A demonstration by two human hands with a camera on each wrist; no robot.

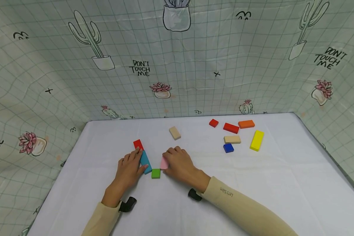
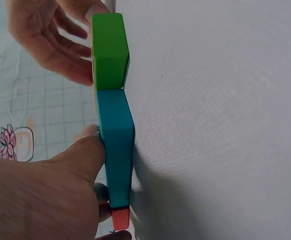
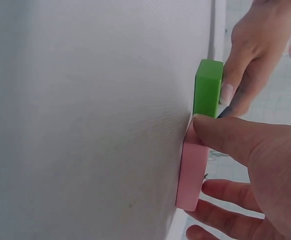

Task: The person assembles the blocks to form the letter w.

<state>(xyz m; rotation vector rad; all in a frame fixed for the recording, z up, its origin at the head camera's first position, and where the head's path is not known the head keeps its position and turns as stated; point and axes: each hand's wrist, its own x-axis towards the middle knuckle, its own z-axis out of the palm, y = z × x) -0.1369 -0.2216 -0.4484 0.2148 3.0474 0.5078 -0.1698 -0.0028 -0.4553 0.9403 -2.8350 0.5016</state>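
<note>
A red block (image 1: 138, 144), a long blue block (image 1: 146, 162), a small green block (image 1: 155, 173) and a pink block (image 1: 164, 163) form a rough V on the white table. My left hand (image 1: 129, 168) holds the blue block, its thumb near the green end and fingertips by the red joint. Around the pink block my right hand (image 1: 179, 164) curls, thumb beside the green block and fingers at the far end. The right wrist view shows the pink block (image 3: 191, 172) against the green block (image 3: 208, 87). In the left wrist view the green block (image 2: 110, 52) touches the blue block (image 2: 116, 145).
A beige block (image 1: 175, 133) lies beyond my hands. At the right are a red cube (image 1: 213, 123), a red block (image 1: 231, 127), an orange block (image 1: 246, 124), another beige block (image 1: 232, 139), a dark blue cube (image 1: 228, 148) and a yellow block (image 1: 257, 140). Patterned cloth (image 1: 188, 59) surrounds the table.
</note>
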